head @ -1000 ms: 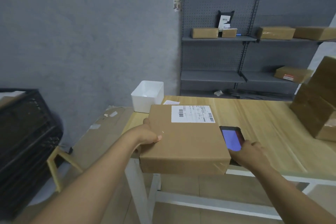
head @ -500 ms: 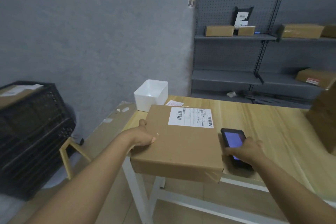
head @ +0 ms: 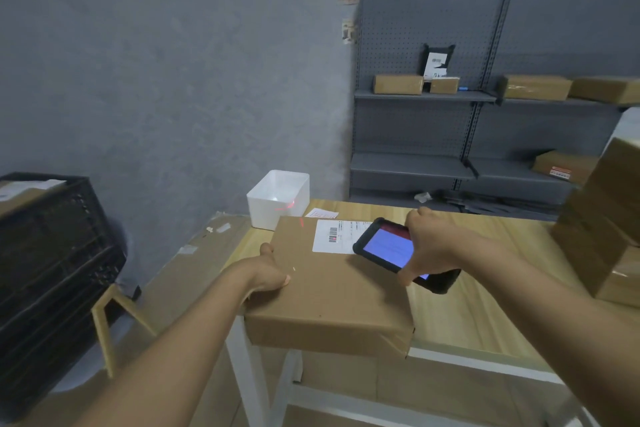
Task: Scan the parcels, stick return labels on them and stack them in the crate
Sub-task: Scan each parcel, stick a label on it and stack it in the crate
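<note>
One scan pending: my left hand [head: 268,269] grips the parcel [head: 332,282] at the tabletop's [head: 485,305] left corner, my right hand [head: 434,246] clasps the scanner [head: 388,248]; the beam should drop onto the barcode [head: 332,234].

Between your hands [head: 266,270] [head: 429,246], the parcel [head: 332,288] lies on the table [head: 485,308]; bin [head: 278,199] beyond it, crate [head: 52,270] left, boxes [head: 602,236] right.
</note>
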The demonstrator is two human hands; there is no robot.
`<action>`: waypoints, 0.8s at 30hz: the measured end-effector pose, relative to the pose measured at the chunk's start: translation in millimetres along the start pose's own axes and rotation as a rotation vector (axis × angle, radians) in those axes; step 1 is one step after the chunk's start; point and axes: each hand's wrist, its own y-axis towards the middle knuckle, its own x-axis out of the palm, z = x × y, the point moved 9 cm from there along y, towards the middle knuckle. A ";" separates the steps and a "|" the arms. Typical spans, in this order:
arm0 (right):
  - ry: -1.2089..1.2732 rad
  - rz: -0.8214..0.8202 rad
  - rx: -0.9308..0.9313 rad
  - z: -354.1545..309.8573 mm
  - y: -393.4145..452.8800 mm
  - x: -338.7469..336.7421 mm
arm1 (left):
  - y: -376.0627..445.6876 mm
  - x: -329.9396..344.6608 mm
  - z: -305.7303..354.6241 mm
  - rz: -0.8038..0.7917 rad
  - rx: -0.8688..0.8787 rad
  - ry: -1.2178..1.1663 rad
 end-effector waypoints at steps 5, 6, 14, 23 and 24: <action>-0.089 -0.073 0.006 -3.8 -9.9 2.3 | 3.8 -0.8 1.4 0.002 0.019 0.058; -0.092 -0.078 0.009 -4.0 -10.7 2.5 | 4.5 -1.0 1.4 -0.001 0.022 0.058; -0.050 -0.060 0.028 3.8 -7.1 7.7 | 2.0 -0.2 -0.9 -0.019 0.030 -0.027; 0.141 -0.044 0.123 28.8 -0.3 18.6 | 1.0 0.9 0.0 -0.022 0.042 -0.003; 0.204 -0.020 0.162 38.4 0.7 23.3 | 0.6 1.0 0.3 -0.024 0.043 -0.003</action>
